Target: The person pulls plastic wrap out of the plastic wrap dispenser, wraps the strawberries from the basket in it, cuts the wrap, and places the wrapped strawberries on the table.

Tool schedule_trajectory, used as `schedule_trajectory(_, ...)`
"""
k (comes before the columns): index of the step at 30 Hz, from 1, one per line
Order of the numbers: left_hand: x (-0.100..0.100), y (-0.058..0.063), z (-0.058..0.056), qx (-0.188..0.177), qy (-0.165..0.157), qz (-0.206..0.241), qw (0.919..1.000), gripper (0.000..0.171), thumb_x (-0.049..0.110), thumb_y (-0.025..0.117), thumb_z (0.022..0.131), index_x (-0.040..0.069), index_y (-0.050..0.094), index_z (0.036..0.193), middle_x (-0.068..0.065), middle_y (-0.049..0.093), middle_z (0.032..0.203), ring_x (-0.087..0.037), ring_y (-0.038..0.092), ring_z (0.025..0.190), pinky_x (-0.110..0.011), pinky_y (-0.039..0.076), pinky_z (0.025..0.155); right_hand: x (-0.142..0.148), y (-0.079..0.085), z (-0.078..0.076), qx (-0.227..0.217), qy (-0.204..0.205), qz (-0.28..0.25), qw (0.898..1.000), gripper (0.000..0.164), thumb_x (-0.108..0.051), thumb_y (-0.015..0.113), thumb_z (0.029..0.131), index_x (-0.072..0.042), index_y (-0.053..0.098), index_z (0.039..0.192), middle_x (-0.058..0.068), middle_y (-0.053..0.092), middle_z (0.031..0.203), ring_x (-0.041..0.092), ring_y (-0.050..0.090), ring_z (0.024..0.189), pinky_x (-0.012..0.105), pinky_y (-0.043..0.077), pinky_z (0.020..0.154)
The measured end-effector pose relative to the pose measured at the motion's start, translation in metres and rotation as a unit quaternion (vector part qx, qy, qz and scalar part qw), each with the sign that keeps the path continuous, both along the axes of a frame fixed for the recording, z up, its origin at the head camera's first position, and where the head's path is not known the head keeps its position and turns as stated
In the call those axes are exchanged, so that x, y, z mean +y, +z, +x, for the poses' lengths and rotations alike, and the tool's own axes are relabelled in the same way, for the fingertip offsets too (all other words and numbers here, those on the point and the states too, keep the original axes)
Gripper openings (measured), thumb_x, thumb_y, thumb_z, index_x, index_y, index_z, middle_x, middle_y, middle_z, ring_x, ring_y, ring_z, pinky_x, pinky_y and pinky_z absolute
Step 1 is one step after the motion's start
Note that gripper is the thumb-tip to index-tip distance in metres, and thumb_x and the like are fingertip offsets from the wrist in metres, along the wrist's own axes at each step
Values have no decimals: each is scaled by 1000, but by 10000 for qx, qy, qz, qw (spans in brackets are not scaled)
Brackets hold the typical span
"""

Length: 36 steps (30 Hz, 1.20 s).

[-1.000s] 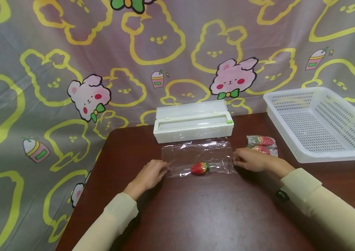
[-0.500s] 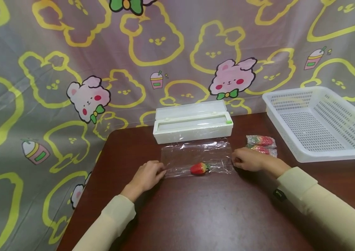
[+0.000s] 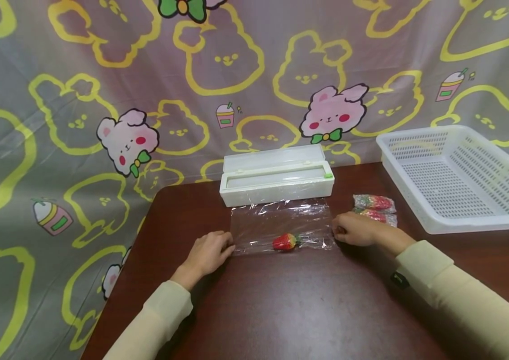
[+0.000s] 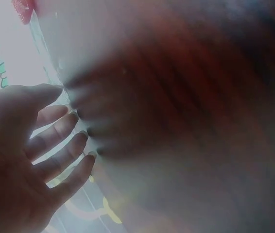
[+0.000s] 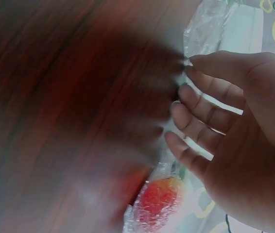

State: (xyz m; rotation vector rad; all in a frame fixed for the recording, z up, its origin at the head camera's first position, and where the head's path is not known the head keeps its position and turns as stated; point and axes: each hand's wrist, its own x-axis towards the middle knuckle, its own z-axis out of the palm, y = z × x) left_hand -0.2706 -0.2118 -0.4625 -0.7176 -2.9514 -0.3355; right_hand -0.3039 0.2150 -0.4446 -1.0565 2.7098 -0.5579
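A strawberry (image 3: 285,242) lies near the front edge of a flat sheet of cling film (image 3: 281,220), its green top to the right. Just outside the film's left edge, my left hand (image 3: 209,252) rests its fingertips on the table. Fingers and thumb are spread and loosely bent in the left wrist view. My right hand (image 3: 358,229) rests at the film's right edge, thumb tip close to the index fingertip and the other fingers loosely bent. No film shows clearly between them. Wrapped strawberries (image 3: 375,202) lie right behind that hand; one wrapped strawberry (image 5: 159,204) shows beside its little finger.
A white cling film dispenser (image 3: 277,189) with its lid raised stands behind the sheet, which runs up to its front. At the right back is a white perforated basket (image 3: 434,220). A patterned curtain (image 3: 254,75) hangs behind the brown table (image 3: 299,300).
My left hand has drawn slightly left, off the film's edge. The film's right corner has slipped a little away from my right hand, which has barely moved. The strawberry stays in place.
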Motion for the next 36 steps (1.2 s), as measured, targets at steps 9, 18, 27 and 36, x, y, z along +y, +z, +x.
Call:
schedule_trajectory(9, 13, 25, 8, -42, -159, 274, 9995, 23, 26, 59, 105, 10, 74, 113, -3, 69, 104, -22, 66, 96, -44, 56, 84, -8, 35, 18, 659, -229, 185, 9974, 14, -5, 69, 91, -2, 70, 105, 4, 67, 94, 20, 64, 85, 48, 56, 80)
schedule_trajectory(18, 75, 25, 9, -1230, -1177, 649, 9833, 40, 40, 47, 108, 11, 66, 130, -3, 63, 122, -21, 60, 116, -44, 50, 102, -52, 17, 29, 551, 260, -355, 9975, 16, -3, 67, 91, 1, 68, 106, 12, 66, 103, 28, 65, 95, 48, 55, 85)
schedule_trajectory(27, 45, 10, 4, -1529, -444, 962, 9826, 39, 36, 45, 110, 7, 68, 123, -7, 62, 112, -25, 60, 106, -47, 51, 95, -37, -5, 20, 171, -242, -639, 9975, 17, 4, 67, 86, -1, 67, 102, 5, 66, 91, 21, 62, 87, 44, 54, 81)
schedule_trajectory(36, 12, 10, 11, -1505, -95, 795, 9854, 35, 35, 47, 109, 10, 70, 118, 0, 61, 102, -19, 59, 99, -43, 51, 87, -17, 1, 23, 189, -578, -226, 9979, 13, -1, 69, 86, 0, 67, 99, 2, 59, 84, 17, 57, 78, 39, 51, 72)
